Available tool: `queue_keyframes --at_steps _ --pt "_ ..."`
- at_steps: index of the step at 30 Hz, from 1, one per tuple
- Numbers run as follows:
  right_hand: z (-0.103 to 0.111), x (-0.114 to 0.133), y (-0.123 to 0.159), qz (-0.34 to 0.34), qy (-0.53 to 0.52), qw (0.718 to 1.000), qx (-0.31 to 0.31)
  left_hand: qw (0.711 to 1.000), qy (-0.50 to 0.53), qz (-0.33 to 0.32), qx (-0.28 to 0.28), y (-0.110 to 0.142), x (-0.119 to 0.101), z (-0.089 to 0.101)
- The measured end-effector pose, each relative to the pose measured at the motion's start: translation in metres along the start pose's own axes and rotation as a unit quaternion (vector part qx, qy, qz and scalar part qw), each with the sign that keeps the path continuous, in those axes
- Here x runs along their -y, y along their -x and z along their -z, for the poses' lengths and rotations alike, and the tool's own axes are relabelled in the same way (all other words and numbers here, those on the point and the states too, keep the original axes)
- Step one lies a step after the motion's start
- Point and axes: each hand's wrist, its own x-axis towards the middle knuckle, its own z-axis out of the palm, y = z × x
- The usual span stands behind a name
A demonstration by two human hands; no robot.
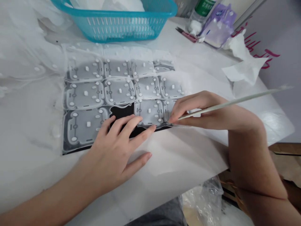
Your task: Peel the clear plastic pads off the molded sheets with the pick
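A clear plastic sheet of moulded rounded-square pads (86, 94) with small white studs lies over a black backing (122, 110) on the white table. One gap in the front row shows bare black. My left hand (117, 150) rests with fingers spread over the front edge of the sheet, beside that gap. At the front right corner, my right hand (199, 110) pinches at the edge of the sheet. A long, thin, pale stick-like thing (237, 101) runs from its fingers up to the right. Its lower end and the pinched spot are partly hidden by the fingers.
A blue slotted basket (122, 26) with white material in it stands behind the sheet. Pink-handled snips (187, 34), a bottle (199, 14), a purple packet (218, 26) and crumpled white paper (245, 64) lie at the back right. Clear film (21, 53) covers the left.
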Motion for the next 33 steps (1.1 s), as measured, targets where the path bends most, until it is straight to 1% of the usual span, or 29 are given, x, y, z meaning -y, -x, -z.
queue_keyframes --at_steps 3,5,10,13,17,21,26,31,33 --pt "-0.002 -0.002 -0.001 0.036 -0.014 0.999 0.005 1.0 -0.001 -0.001 -0.002 0.0 0.0 0.0" --pt "-0.002 -0.003 0.0 0.047 -0.017 0.999 0.007 1.0 -0.003 -0.001 -0.002 -0.001 0.0 0.0" --pt "0.004 -0.001 0.003 -0.003 -0.007 1.0 -0.001 1.0 -0.007 0.0 0.005 -0.002 -0.001 0.001" --pt "0.006 0.0 0.004 -0.013 -0.005 1.0 -0.002 1.0 -0.007 -0.002 0.0 -0.001 -0.001 0.001" --pt "0.005 -0.004 0.002 -0.015 -0.006 1.0 -0.003 1.0 -0.005 0.0 -0.002 -0.001 -0.001 0.002" --pt "-0.003 -0.008 -0.004 0.015 -0.031 0.999 0.002 1.0 -0.007 0.002 -0.002 0.0 -0.001 0.001" --pt "-0.015 -0.004 -0.007 0.054 0.01 0.998 -0.037 1.0 -0.003 0.002 -0.003 -0.001 -0.001 0.001" --pt "-0.03 0.0 -0.012 0.086 -0.003 0.992 -0.094 1.0 0.015 0.006 -0.009 -0.001 -0.001 0.001" --pt "-0.035 0.001 -0.014 0.091 0.016 0.989 -0.112 1.0 0.012 0.005 -0.009 -0.001 -0.001 0.001"
